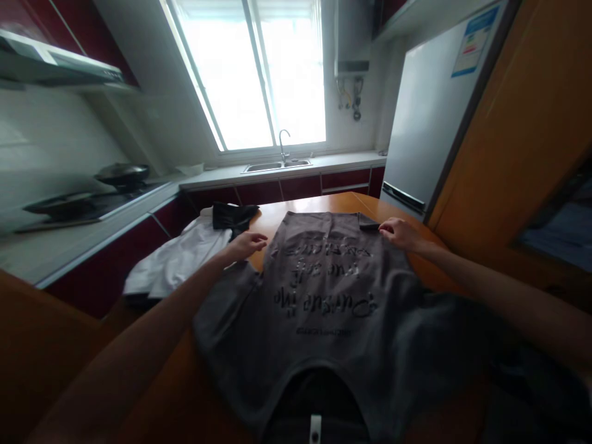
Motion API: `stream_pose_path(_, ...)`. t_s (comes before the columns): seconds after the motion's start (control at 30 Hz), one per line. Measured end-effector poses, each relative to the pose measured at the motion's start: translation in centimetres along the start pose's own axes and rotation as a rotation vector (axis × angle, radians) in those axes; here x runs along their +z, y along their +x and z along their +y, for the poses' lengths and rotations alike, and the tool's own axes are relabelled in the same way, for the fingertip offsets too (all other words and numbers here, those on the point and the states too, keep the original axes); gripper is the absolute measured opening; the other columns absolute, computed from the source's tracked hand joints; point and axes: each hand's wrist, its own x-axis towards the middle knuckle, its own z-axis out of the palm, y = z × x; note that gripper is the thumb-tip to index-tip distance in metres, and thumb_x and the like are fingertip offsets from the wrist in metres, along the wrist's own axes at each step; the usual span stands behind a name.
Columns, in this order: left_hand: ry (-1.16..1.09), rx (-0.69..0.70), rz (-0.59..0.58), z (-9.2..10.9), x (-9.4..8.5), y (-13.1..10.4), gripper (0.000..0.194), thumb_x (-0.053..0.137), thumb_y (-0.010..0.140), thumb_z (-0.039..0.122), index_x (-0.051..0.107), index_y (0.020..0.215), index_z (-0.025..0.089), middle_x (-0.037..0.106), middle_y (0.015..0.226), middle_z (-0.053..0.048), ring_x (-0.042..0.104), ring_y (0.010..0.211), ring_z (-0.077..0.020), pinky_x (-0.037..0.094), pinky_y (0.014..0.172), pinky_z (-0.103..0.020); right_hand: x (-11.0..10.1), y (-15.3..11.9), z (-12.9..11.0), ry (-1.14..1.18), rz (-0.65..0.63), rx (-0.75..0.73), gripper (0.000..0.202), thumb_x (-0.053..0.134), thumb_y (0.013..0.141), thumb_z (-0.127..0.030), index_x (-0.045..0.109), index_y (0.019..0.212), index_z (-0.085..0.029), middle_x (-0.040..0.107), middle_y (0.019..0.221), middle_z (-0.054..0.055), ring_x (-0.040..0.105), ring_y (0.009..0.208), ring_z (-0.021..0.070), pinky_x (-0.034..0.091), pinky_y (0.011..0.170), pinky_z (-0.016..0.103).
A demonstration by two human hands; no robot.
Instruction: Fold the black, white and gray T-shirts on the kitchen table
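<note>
A dark grey T-shirt (324, 271) lies spread on the wooden table, its neck opening towards me and its hem at the far side. Black lettering runs across its front, upside down from here. My right hand (401, 234) pinches the far right corner of the hem, where a bit of fabric is folded over. Beside the shirt's left edge, above the left sleeve, my left hand (247, 245) hovers with fingers loosely stretched and nothing visible in them. White clothes (180, 253) with a black piece (235, 216) on top lie to the left.
The orange wooden table (300, 205) carries the clothes. Beyond it runs a counter with a sink (277, 165). A stove with a pan (123, 174) stands on the left, a grey refrigerator (435, 105) at right. Dark fabric (536, 382) lies at lower right.
</note>
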Motion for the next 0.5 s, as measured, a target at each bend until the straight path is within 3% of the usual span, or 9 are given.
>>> stream_pose_path(0.1,0.095,-0.135,0.121,-1.2,0.7,6.2,0.032,0.074,0.072,0.036,0.077,0.096,0.015,0.076,0.079,-0.008,0.071,0.078,-0.0225,0.051,0.061,-0.024,2.3,3.1,2.3,-0.147,-0.04,-0.001,0.029,0.059,0.094,-0.031,0.076,0.115,-0.02,0.068,0.117,0.013,0.061,0.112,0.0271,0.047,0.098,0.036)
stream_pose_path(0.23,0.096,-0.194,0.164,-2.0,2.4,12.1,0.026,0.075,0.072,0.035,0.076,0.088,0.014,0.074,0.074,-0.009,0.071,0.074,-0.0228,0.048,0.058,-0.024,5.2,5.9,4.0,-0.243,-0.063,0.052,0.043,0.069,0.089,-0.043,0.068,0.129,-0.026,0.061,0.128,0.014,0.054,0.121,0.033,0.046,0.098,0.045)
stream_pose_path(0.37,0.083,-0.251,0.191,-2.6,4.4,17.0,0.028,0.078,0.072,0.042,0.073,0.078,0.015,0.069,0.063,-0.007,0.068,0.067,-0.0227,0.047,0.056,-0.025,6.8,8.1,5.4,-0.225,-0.094,0.014,0.03,0.069,0.09,-0.039,0.073,0.115,-0.024,0.062,0.122,0.012,0.055,0.117,0.031,0.046,0.097,0.043)
stream_pose_path(0.5,0.029,-0.28,0.197,-2.9,6.1,21.0,0.028,0.078,0.071,0.044,0.069,0.07,0.017,0.063,0.056,-0.005,0.064,0.061,-0.021,0.044,0.052,-0.024,6.5,9.9,6.7,-0.116,-0.05,-0.081,0.018,0.061,0.093,-0.032,0.075,0.094,-0.021,0.067,0.111,0.011,0.06,0.107,0.0266,0.046,0.094,0.038)
